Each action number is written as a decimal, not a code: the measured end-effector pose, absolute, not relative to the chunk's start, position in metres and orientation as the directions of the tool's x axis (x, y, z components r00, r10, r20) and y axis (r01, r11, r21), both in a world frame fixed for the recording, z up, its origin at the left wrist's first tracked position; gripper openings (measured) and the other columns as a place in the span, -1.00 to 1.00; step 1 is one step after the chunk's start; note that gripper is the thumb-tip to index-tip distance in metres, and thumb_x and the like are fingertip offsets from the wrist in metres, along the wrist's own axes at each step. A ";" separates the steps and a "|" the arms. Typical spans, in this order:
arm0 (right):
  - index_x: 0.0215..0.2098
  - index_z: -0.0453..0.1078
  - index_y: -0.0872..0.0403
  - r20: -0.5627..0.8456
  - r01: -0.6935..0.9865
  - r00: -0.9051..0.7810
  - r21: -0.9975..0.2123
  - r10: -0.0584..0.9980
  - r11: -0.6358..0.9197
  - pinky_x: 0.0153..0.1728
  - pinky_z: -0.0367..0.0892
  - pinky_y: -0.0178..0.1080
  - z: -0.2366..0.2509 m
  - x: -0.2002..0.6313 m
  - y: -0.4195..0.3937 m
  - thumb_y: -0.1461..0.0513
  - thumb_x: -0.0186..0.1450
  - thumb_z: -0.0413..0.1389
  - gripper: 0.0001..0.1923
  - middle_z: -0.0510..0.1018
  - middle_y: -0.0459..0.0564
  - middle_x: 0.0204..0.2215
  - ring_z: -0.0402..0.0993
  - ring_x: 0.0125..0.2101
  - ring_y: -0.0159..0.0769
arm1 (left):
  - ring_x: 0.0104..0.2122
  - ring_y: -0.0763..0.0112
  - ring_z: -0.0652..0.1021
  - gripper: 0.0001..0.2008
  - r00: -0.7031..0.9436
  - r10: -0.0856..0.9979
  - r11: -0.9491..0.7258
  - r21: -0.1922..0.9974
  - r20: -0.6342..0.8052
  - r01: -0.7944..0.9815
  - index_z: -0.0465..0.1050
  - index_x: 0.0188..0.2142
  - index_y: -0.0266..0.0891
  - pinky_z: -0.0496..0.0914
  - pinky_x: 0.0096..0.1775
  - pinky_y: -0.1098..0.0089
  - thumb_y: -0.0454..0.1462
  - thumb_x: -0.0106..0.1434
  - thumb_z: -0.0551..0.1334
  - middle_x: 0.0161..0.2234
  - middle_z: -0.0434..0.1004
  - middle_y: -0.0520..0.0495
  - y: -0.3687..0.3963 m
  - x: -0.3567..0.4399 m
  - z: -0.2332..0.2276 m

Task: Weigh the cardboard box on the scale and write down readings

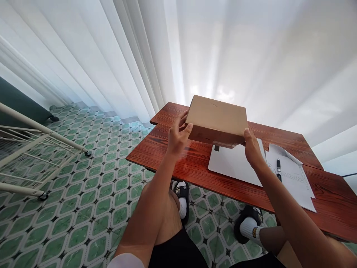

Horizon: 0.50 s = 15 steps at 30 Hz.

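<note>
Off to the left, on the green tiled floor [69,193], stands a white metal rack [33,149], well apart from the work. My left hand [177,137] grips the left end of the cardboard box [216,119], thumb up against its near side wall and fingers curled around the far edge. The box is tilted up off the red wooden table [173,156], with its near edge over the far end of the white laptop [234,163]. My right hand [252,149] clamps the right near corner, fingers pressed flat to the side. To do this well, I judge that I need even pressure from both sides, so the box stays level and its lid doesn't slip, and I should keep its lower edge from dragging across the laptop. Further right lies a pen [278,167] on a sheet of paper [295,178], just beside the laptop.
</note>
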State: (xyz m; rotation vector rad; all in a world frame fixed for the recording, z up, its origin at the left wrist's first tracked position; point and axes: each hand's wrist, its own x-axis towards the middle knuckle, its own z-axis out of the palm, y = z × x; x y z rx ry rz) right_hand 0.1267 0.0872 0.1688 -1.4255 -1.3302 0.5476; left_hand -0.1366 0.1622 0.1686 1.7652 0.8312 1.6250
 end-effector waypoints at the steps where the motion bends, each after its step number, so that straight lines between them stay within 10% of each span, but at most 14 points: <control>1: 0.33 0.23 -0.22 0.340 0.423 0.278 -0.883 0.898 0.203 0.29 0.16 0.18 0.169 0.132 0.083 -0.23 0.44 -0.15 -0.38 0.38 -0.05 0.26 0.24 0.28 0.02 | 0.18 0.13 0.47 -0.46 0.081 0.772 -0.635 0.771 0.631 0.049 0.32 0.22 -0.16 0.47 0.09 0.22 0.01 0.35 0.24 0.20 0.44 -0.20 0.161 -0.132 0.168; 15: 0.33 0.26 -0.10 0.482 0.511 0.363 -0.819 0.798 0.262 -0.04 0.47 -0.01 0.163 0.196 0.033 -0.19 0.37 0.05 -0.33 0.46 0.10 0.19 0.44 0.09 0.02 | 0.19 0.13 0.46 -0.25 0.231 0.684 -0.725 0.680 0.692 0.108 0.11 0.37 -0.04 0.52 0.04 0.29 -0.04 0.28 0.34 0.26 0.36 -0.21 0.150 -0.069 0.154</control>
